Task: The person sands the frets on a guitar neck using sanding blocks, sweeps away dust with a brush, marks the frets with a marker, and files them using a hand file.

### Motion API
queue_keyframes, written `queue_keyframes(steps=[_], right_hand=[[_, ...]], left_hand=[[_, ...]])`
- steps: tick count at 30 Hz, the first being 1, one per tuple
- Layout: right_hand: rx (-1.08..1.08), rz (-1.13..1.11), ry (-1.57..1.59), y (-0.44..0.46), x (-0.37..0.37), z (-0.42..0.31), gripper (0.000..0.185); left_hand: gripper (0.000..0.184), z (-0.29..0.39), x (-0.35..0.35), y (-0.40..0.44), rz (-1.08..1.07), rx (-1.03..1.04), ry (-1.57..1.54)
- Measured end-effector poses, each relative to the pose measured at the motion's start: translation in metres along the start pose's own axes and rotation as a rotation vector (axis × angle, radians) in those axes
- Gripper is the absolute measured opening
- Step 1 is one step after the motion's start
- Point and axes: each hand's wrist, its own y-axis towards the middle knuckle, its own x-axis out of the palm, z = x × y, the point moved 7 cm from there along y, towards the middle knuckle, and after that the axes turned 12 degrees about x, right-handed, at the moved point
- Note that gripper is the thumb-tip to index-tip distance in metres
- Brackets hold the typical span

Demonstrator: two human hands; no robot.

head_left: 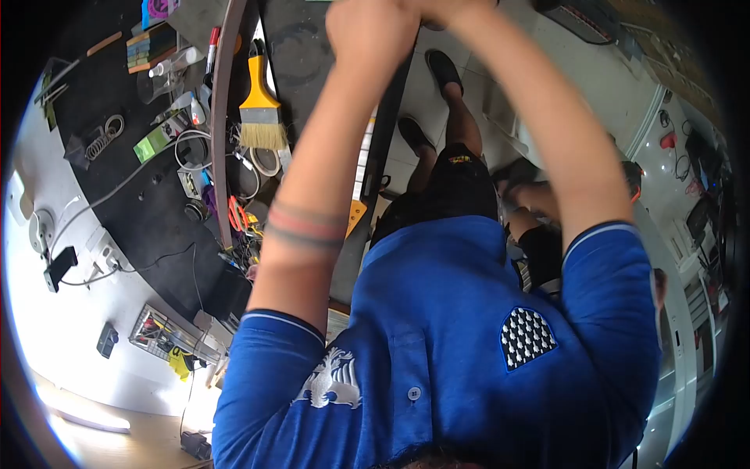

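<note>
My left hand (pixel 373 30) and my right hand (pixel 455 9) are close together at the top edge, over the near edge of the dark work surface (pixel 301 47). Blur and the frame's edge hide the fingers of both, so whatever they may hold cannot be made out. Left of my left forearm, a yellow-handled paintbrush (pixel 260 98) lies with its bristles towards me. Partly hidden behind that forearm is a flat yellow piece (pixel 355 219) with small holes.
Along the left, a dark curved bench (pixel 133 184) carries cables, a metal coil (pixel 99 144), a red marker (pixel 212 48) and orange-handled scissors or pliers (pixel 237 213). Another person's leg (pixel 539 250) is close on my right. Tiled floor (pixel 500 94) shows beyond my feet.
</note>
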Motion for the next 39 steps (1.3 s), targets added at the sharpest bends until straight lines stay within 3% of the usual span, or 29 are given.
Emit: queue_keyframes(steps=[3,4,7,9,10,11,14,15,17,19,22,25,27,29,35,39], right_hand=[[-0.010,-0.049,-0.088,-0.102,0.063,-0.104,0.014],[0.124,-0.181,-0.089,-0.134,0.085,-0.135,0.014],[0.199,-0.362,0.052,-0.196,0.117,-0.223,0.011],[0.178,-0.400,0.259,-0.199,0.098,-0.260,0.026],[0.147,-0.398,0.311,-0.190,0.079,-0.274,0.031],[0.106,-0.397,0.362,-0.178,0.061,-0.283,0.036],[0.095,-0.413,0.188,-0.154,0.034,-0.260,0.047],[0.116,-0.382,0.134,-0.148,0.030,-0.246,0.050],[0.071,-0.396,0.020,-0.140,0.025,-0.216,0.047],[0.084,-0.450,-0.098,-0.124,0.020,-0.191,0.044],[0.191,-0.498,-0.062,-0.094,0.010,-0.170,0.033],[0.400,-0.696,0.178,-0.068,0.015,-0.168,0.028],[0.653,-0.793,0.509,-0.061,0.024,-0.168,0.021],[0.810,-0.875,0.765,-0.054,0.031,-0.180,0.027],[1.032,-1.200,0.963,-0.030,0.029,-0.226,0.051],[1.033,-1.309,0.925,-0.042,0.039,-0.234,0.052]], left_hand=[[0.024,0.001,-0.033,-0.159,-0.158,-0.028,0.009],[0.023,-0.001,-0.037,-0.216,-0.193,-0.040,-0.060],[0.020,0.012,-0.084,-0.320,-0.071,-0.043,-0.156],[0.020,0.022,-0.122,-0.354,-0.041,-0.073,-0.177],[0.019,0.026,-0.140,-0.360,-0.026,-0.105,-0.251],[0.030,0.028,-0.157,-0.364,-0.038,-0.130,-0.268],[0.075,0.020,-0.190,-0.364,0.023,-0.323,-0.310],[0.069,0.014,-0.195,-0.368,0.019,-0.442,-0.388],[0.065,0.008,-0.195,-0.367,0.273,-0.701,-0.806],[0.062,0.005,-0.197,-0.353,0.410,-0.813,-1.130],[0.057,0.000,-0.202,-0.334,0.353,-1.023,-1.284],[0.053,0.010,-0.189,-0.298,0.506,-0.846,-1.817],[0.052,0.022,-0.194,-0.274,0.563,-0.808,-1.974],[0.052,0.038,-0.200,-0.252,0.614,-0.735,-2.096],[0.053,0.068,-0.200,-0.230,0.682,-0.750,-1.982],[0.053,0.080,-0.196,-0.232,0.686,-0.736,-1.907]])
